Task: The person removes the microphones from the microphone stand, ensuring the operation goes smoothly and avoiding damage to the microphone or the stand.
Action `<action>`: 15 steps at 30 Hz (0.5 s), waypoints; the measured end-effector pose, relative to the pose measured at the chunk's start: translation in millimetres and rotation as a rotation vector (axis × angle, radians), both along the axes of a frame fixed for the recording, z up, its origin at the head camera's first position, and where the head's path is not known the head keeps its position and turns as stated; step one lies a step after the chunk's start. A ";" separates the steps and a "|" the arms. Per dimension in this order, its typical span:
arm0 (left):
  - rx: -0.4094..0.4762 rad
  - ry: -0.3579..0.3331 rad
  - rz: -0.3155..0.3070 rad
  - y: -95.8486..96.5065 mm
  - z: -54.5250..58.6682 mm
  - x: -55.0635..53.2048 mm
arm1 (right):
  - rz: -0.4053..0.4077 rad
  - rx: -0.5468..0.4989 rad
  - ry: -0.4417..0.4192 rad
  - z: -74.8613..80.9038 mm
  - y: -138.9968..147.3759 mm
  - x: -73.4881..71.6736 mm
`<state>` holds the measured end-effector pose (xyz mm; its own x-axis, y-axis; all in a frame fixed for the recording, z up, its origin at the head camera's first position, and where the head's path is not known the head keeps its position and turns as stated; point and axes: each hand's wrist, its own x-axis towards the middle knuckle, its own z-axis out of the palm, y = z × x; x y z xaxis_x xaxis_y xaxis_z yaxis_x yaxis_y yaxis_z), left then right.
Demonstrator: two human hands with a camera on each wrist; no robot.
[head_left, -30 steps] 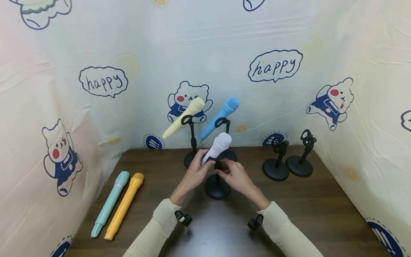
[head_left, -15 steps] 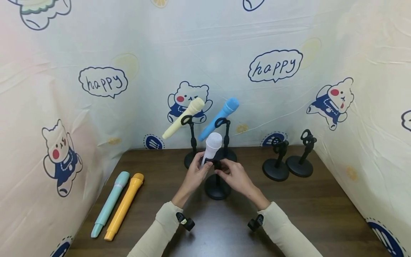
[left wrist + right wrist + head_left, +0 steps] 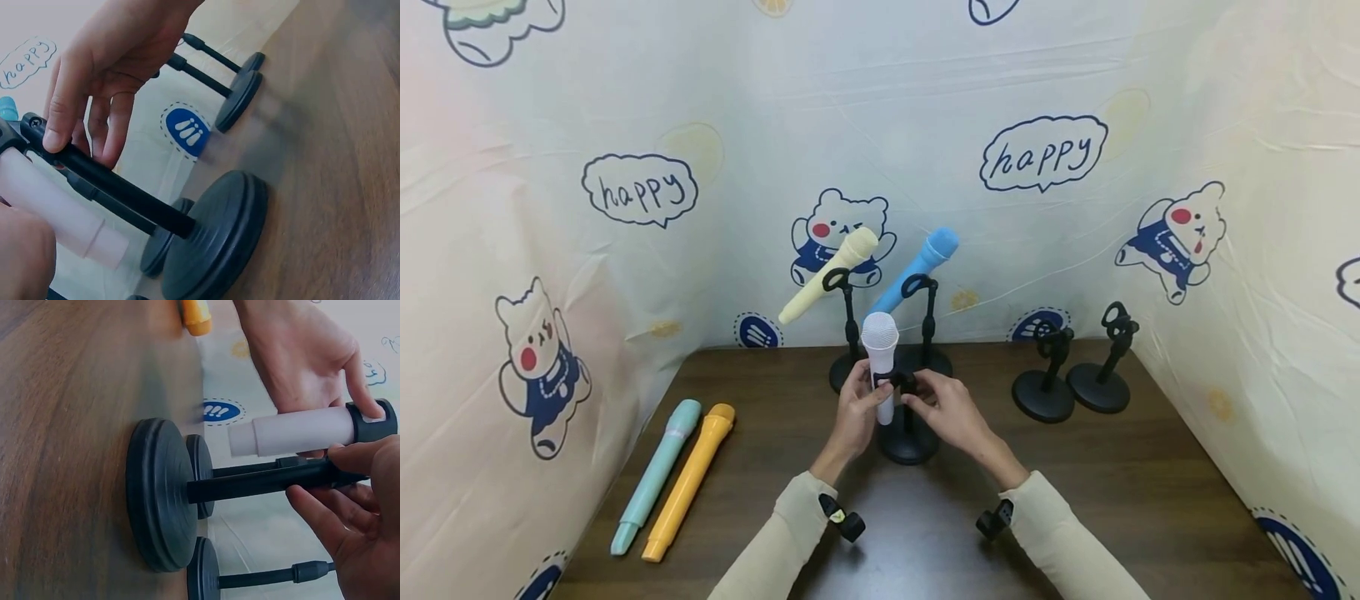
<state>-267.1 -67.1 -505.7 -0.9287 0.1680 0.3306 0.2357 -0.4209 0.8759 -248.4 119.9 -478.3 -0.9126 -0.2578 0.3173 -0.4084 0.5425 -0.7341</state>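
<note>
A white microphone stands nearly upright, its grille up, in the black clip of a desk stand. My left hand holds the microphone at the clip, the thumb pressing the clip's side in the right wrist view. With thumb and fingers, my right hand pinches the top of the stand's pole, just under the clip joint. The round base sits on the table, and the microphone's tail hangs beside the pole.
Behind stand two more stands, bearing a cream microphone and a blue microphone. Two bare stands are at the back right. A teal microphone and an orange microphone lie on the table's left.
The white microphone has swung from a rightward tilt to nearly upright, its head moving left and its tail coming into view. My left hand turned with it; my right hand stayed on the pole.
</note>
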 end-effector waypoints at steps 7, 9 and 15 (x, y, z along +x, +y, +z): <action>0.131 -0.020 -0.027 7.2 -8.2 -4.9 | -0.049 0.002 0.001 1.7 -1.9 3.7; 0.151 -0.027 -0.023 9.0 -9.4 -6.3 | -0.054 0.000 0.015 1.5 -1.8 4.7; 0.189 -0.067 -0.010 12.9 -10.8 -7.1 | -0.068 0.012 0.032 -0.8 -0.6 5.5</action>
